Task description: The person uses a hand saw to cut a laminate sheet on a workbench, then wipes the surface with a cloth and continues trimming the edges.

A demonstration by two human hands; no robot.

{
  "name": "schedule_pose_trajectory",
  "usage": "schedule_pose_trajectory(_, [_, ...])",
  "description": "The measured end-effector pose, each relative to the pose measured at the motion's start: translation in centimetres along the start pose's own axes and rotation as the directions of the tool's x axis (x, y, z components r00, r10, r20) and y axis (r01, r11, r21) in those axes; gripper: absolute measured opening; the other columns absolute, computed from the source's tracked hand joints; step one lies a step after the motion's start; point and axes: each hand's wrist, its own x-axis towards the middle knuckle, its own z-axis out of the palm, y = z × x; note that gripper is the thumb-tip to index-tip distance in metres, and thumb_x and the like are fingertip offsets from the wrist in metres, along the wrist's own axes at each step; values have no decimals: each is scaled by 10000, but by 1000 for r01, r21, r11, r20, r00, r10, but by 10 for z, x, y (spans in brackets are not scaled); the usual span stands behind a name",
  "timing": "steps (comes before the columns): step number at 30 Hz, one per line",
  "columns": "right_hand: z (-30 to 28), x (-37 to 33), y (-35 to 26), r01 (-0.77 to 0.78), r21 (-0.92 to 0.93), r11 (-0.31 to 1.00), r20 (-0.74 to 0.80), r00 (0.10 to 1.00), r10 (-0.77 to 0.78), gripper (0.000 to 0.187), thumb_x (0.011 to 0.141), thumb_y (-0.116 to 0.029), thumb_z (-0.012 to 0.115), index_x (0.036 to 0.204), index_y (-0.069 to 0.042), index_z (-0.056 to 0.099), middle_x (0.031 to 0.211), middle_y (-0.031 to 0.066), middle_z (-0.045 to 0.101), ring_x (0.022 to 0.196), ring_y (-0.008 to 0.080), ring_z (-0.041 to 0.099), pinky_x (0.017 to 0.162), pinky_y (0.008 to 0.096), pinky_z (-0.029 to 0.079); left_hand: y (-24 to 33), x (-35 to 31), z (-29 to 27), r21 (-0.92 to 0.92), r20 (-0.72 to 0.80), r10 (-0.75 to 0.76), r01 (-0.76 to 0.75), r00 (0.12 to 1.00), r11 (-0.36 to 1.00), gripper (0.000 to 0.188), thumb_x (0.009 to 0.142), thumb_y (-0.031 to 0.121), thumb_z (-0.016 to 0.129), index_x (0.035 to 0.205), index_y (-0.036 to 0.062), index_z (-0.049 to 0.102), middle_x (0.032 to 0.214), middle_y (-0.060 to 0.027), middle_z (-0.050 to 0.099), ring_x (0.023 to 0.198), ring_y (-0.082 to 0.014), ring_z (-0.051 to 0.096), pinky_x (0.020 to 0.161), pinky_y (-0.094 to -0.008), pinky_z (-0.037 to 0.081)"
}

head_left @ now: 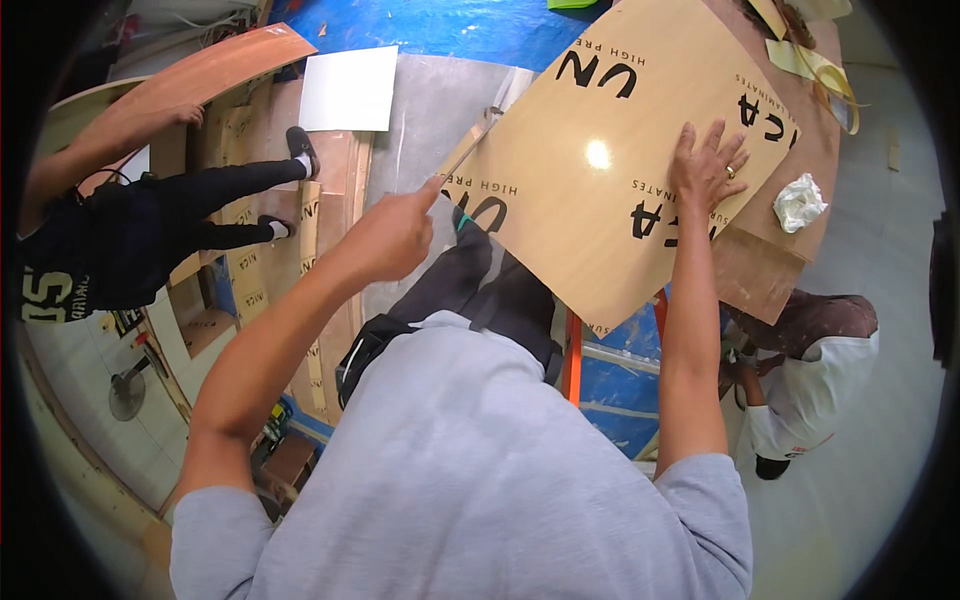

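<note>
A large tan laminate sheet [560,170] with black printed lettering lies at an angle in front of me, glossy under the light. My left hand [395,235] is closed around the near end of a long, thin, file-like metal tool [468,152]. The tool runs along the sheet's left edge, where a narrow strip of tan material shows beside it. On the right part of the sheet my right hand [708,168] lies flat with fingers spread, a ring on one finger. Whether the tool touches the edge is hard to make out.
Crumpled white paper [800,203] rests on a brown board [765,270] under the sheet's right side. A person in dark clothes [110,240] is at the left, another in a white shirt [820,390] at the lower right. A white panel [348,88] lies far left; orange frame [573,360] stands below.
</note>
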Motion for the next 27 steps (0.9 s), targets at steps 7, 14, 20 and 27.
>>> schedule_pose_trajectory(7, [-5, 10, -5, -10, 3, 1000, -9, 1000, 10, 749, 1014, -661, 352, 1637, -246, 309, 1720, 170, 166, 1578, 442, 114, 1182, 752, 54, 19, 63, -15, -162, 146, -191, 214, 971, 963, 520, 944, 37, 435, 1453, 67, 537, 797, -171, 675, 599, -237, 672, 559, -397, 539])
schedule_pose_trajectory(14, [-2, 7, -1, -6, 0, 1000, -32, 999, 6, 758, 1009, -673, 353, 1638, -252, 307, 1720, 167, 167, 1579, 440, 113, 1173, 766, 48, -19, -8, 11, 55, -161, 139, -131, 977, 990, 539, 947, 42, 458, 1485, 67, 489, 777, -177, 662, 601, -266, 664, 568, -410, 520])
schedule_pose_trajectory(20, [-6, 15, -4, 2, 21, 1000, -33, 999, -1, 759, 1010, -661, 366, 1636, -236, 312, 1718, 181, 159, 1576, 445, 114, 1171, 767, 43, 15, 43, -9, -198, 169, -195, 227, 966, 954, 525, 951, 64, 477, 1476, 58, 500, 878, -264, 681, 800, -388, 688, 764, -474, 533])
schedule_pose_trajectory(27, [16, 1, -45, 568, 255, 782, -441, 788, -429, 489, 870, -231, 668, 1304, -9, 634, 1281, 198, 656, 1281, 399, 551, 1118, 564, 382, -4, -19, -37, -123, -29, -9, 6, 1000, 992, 527, 946, 46, 505, 1473, 42, 502, 1025, -278, 682, 941, -415, 679, 851, -449, 518])
